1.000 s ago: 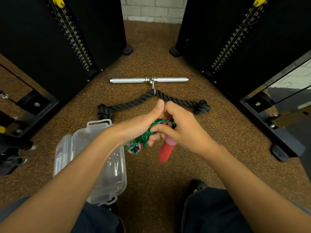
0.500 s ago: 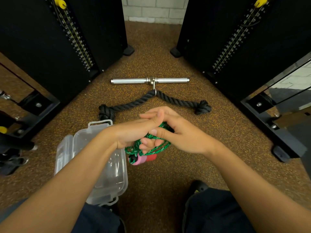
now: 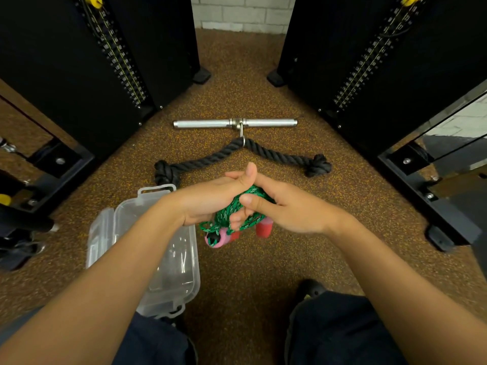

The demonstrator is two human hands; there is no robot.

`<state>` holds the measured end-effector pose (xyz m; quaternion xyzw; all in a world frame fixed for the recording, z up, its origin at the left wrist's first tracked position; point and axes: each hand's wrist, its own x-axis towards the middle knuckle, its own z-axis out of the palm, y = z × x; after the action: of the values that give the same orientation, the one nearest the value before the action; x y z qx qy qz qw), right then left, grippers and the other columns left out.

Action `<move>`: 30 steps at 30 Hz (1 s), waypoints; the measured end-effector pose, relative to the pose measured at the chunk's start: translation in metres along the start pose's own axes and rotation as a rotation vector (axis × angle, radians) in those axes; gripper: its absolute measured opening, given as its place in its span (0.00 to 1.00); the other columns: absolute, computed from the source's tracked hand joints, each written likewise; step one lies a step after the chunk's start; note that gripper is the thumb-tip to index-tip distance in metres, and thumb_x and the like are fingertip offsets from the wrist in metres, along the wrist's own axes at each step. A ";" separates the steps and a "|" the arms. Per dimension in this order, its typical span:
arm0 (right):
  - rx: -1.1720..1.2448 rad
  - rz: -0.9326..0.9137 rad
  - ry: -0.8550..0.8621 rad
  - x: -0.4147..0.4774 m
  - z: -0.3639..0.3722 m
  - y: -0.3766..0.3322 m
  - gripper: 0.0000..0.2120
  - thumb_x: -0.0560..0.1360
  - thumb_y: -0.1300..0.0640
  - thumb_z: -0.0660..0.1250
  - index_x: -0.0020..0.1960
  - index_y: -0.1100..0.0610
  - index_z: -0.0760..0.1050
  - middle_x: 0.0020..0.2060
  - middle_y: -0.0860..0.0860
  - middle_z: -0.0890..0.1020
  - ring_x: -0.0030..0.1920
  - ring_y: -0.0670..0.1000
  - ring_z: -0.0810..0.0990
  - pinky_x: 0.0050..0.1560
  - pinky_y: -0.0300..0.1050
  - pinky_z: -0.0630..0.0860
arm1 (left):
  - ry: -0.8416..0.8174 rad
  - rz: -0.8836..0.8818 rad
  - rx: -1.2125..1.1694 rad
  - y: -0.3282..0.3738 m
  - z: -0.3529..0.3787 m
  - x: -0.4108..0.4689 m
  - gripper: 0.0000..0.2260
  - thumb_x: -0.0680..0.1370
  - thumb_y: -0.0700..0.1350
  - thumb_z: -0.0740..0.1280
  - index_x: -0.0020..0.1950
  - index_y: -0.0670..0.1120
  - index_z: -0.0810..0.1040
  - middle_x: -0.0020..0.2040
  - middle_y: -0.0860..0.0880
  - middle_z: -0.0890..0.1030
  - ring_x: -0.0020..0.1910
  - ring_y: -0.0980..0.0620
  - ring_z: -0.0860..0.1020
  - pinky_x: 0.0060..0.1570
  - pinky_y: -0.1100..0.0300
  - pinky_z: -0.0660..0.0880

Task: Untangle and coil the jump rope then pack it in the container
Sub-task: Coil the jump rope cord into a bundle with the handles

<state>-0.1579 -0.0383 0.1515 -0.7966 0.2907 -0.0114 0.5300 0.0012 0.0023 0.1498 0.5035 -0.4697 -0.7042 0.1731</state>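
Note:
A green jump rope (image 3: 237,213) is bunched in loops between both hands above the floor. Its pink handle (image 3: 216,239) hangs low under my left hand, and a red handle (image 3: 264,228) pokes out below my right. My left hand (image 3: 210,198) grips the bundle from the left with its thumb up. My right hand (image 3: 284,209) closes on the loops from the right, thumb pressed on the rope. The clear plastic container (image 3: 168,259) lies open on the floor under my left forearm, its lid (image 3: 98,238) swung to the left.
A black knotted cable rope (image 3: 205,164) clipped to a silver bar (image 3: 234,123) lies on the speckled floor just beyond my hands. Black weight-stack machines (image 3: 79,61) stand left and right (image 3: 382,54). My knees (image 3: 342,333) are at the bottom.
The red handle, hanging straight down under my right hand a second ago, has been drawn up into the bundle. Both hands shifted slightly and wrapped closer round the loops.

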 end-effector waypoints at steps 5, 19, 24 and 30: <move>-0.053 -0.081 0.159 0.002 0.003 -0.003 0.17 0.79 0.53 0.57 0.67 0.55 0.65 0.36 0.37 0.77 0.40 0.30 0.76 0.45 0.22 0.67 | 0.133 0.030 0.120 0.009 0.001 0.003 0.34 0.69 0.67 0.50 0.34 0.38 0.76 0.22 0.49 0.74 0.33 0.55 0.79 0.50 0.65 0.67; 0.176 -0.113 0.100 -0.012 -0.016 -0.001 0.14 0.76 0.50 0.59 0.61 0.50 0.70 0.38 0.37 0.79 0.39 0.44 0.79 0.38 0.48 0.79 | -0.294 0.105 -0.375 0.007 -0.012 -0.012 0.17 0.77 0.48 0.55 0.51 0.38 0.78 0.45 0.44 0.83 0.45 0.50 0.81 0.46 0.60 0.77; 0.183 -0.062 0.186 -0.007 -0.011 0.007 0.11 0.76 0.48 0.59 0.57 0.47 0.71 0.38 0.40 0.78 0.41 0.43 0.79 0.38 0.45 0.79 | 0.037 0.103 -0.375 0.006 -0.011 -0.005 0.14 0.70 0.45 0.63 0.48 0.38 0.80 0.40 0.45 0.85 0.39 0.52 0.83 0.41 0.63 0.79; 0.170 -0.029 0.387 0.000 -0.003 0.013 0.10 0.75 0.48 0.62 0.54 0.50 0.70 0.45 0.48 0.80 0.46 0.50 0.82 0.43 0.49 0.81 | 0.420 0.158 -0.241 0.003 -0.004 0.005 0.13 0.61 0.55 0.71 0.38 0.47 0.85 0.41 0.41 0.85 0.41 0.45 0.80 0.45 0.54 0.72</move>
<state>-0.1649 -0.0442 0.1413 -0.7361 0.3733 -0.1963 0.5294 0.0020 -0.0053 0.1495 0.5761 -0.3738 -0.6196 0.3800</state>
